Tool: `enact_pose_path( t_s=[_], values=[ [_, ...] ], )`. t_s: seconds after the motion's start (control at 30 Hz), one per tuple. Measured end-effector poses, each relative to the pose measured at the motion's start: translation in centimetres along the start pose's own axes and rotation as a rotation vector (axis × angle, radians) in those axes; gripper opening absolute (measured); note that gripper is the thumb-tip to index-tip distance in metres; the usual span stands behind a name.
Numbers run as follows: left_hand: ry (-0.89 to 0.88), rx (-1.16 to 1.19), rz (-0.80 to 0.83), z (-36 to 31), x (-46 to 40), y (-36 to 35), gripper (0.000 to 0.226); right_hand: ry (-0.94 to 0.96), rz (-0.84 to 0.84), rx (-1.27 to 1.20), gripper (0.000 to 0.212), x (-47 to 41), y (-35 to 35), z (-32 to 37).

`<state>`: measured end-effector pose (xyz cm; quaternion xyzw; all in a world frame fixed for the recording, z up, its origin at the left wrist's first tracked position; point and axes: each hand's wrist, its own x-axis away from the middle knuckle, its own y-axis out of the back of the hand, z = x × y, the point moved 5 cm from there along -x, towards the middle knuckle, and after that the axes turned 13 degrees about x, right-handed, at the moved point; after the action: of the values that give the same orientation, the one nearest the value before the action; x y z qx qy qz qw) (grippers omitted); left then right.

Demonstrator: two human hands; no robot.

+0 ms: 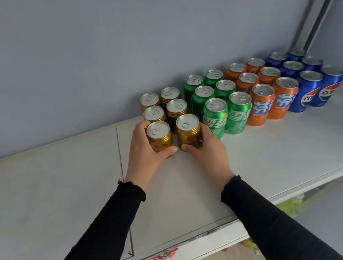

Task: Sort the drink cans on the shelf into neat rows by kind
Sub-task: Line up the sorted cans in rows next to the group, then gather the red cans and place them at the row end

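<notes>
Two gold cans stand upright at the front of the gold block on the white shelf [195, 187], side by side with a narrow gap between them. The left hand [145, 150] grasps the left front gold can [159, 136], fingers wrapped round its far side and thumb across the lower front. The right hand [208, 147] grasps the right front gold can [188, 131] the same way, thumb at the base and fingers behind it, next to the neighbouring green can. Behind these two, four more gold cans [163, 104] stand in two columns reaching toward the grey wall [92, 53]. Just right of the gold block stand six green cans [214, 98], two columns of three; beyond them six orange cans [260, 88] in the same pattern; farthest from the gold block, six blue cans [306, 76]. All stand upright with pull-tab tops up, the blocks touching or nearly so. Both forearms wear black sleeves [105, 228] and cross the shelf's front edge, well in front of the gold block
</notes>
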<state>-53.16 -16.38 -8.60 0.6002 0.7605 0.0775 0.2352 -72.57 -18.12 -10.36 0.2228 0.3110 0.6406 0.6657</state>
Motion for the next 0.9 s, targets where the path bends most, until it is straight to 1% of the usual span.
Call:
enact_pose_path(
  t_s=[0.1,0.17,0.23,0.37,0.43,0.5,0.6,0.67,0.77,0.9],
  values=[
    [0.016,-0.008,0.031,0.1,0.6,0.4,0.079,0.014,0.013,0.072,0.073,-0.1,0.1,-0.3],
    [0.017,-0.004,0.023,0.0,0.6,0.3,0.071,0.016,0.012,0.075,0.074,-0.1,0.1,-0.2],
    [0.024,0.014,0.021,-0.3,0.5,0.1,0.068,0.015,0.001,0.059,0.074,-0.1,0.0,0.2],
    [0.043,0.019,0.022,-0.4,1.0,0.2,0.074,0.032,-0.019,0.098,0.071,0.8,0.5,0.7],
    [0.056,-0.02,0.03,-0.4,1.7,0.9,0.081,0.082,-0.076,0.192,0.065,2.2,1.3,1.0],
    [0.054,-0.09,0.032,-0.3,2.7,2.3,0.084,0.144,-0.148,0.295,0.061,3.9,2.2,1.8],
    [-0.028,-0.219,0.013,-0.6,4.9,5.7,0.074,0.237,-0.253,0.339,0.056,5.7,2.8,4.3],
    [-0.063,-0.308,-0.007,-0.6,6.4,8.5,0.064,0.343,-0.273,0.306,0.049,6.4,2.3,6.8],
    [-0.042,-0.387,-0.086,0.6,8.7,14.2,0.05,0.501,-0.195,0.279,0.04,7.1,-0.7,11.4],
    [0.0,-0.439,-0.222,3.0,11.8,23.1,0.039,0.641,-0.069,0.227,0.036,8.4,-6.8,17.7]
  ],
)
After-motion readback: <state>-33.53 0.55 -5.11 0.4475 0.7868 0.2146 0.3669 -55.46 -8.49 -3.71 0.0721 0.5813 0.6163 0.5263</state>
